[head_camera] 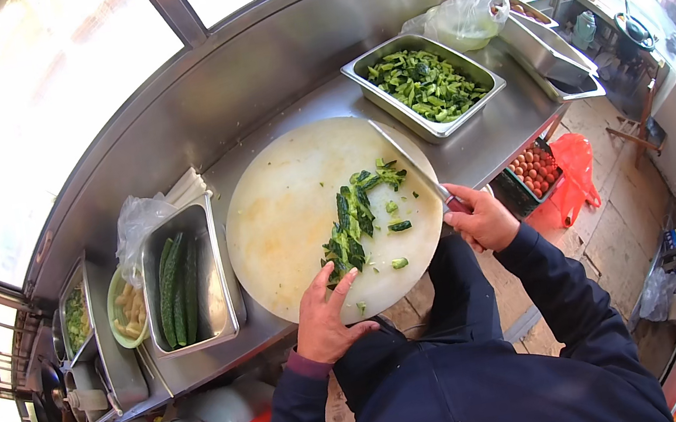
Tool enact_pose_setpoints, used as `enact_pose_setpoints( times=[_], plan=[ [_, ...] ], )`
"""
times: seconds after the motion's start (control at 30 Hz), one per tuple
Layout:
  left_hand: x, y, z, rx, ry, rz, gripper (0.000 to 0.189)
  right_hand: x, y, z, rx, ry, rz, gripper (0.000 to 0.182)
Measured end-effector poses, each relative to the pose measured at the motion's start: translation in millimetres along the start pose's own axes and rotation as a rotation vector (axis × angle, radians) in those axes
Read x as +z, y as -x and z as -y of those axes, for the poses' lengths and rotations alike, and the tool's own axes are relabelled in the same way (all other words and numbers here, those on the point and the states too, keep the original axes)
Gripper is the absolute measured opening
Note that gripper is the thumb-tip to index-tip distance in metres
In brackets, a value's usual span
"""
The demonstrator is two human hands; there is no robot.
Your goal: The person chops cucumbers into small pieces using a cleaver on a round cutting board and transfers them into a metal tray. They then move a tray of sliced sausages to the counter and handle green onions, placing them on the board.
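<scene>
Chopped cucumber (349,216) lies in an uneven band across a round, pale cutting board (283,200), with a few loose bits beside it. My left hand (328,318) is at the board's near edge, fingertips touching the lower end of the band, fingers apart. In my right hand (478,215) is the red-and-metal handle of a kitchen knife (406,159); its blade points away over the board's right side. Behind and right of the board stands a steel pan (431,130) of cut cucumber pieces. Whole cucumbers (178,289) lie in a steel pan (217,263) on the left.
A green bowl (123,338) of pale food and a pan of chopped greens (76,315) stand at the left. Plastic-bagged food (467,18) and stacked steel pans (552,54) are at the back right. Below the counter are a crate of eggs (534,170) and a red bag (574,173).
</scene>
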State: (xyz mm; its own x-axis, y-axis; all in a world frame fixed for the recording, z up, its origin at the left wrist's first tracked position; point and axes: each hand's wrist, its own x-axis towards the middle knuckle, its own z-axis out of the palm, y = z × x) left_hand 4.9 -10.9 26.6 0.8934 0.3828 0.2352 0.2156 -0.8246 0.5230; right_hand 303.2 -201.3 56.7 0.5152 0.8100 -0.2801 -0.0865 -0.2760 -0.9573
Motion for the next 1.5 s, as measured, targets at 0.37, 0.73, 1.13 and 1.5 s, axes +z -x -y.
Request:
enact_pose_setpoints(
  times=[0.37,0.73,1.13,1.5],
  plan=[
    [8,-33,40,-0.082,-0.037,-0.117,0.096,45,32,11,0.070,-0.133,0.402,0.058],
    [21,-30,66,-0.236,0.289,-0.237,0.074,3,78,-67,0.166,-0.789,0.101,0.021],
    [44,-82,84,-0.314,0.473,-0.276,0.066,109,94,-99,0.338,-1.088,0.228,0.049],
    [51,-53,39,-0.227,0.191,-0.324,0.072,149,72,-81,0.448,-0.925,0.410,0.046]
  ],
)
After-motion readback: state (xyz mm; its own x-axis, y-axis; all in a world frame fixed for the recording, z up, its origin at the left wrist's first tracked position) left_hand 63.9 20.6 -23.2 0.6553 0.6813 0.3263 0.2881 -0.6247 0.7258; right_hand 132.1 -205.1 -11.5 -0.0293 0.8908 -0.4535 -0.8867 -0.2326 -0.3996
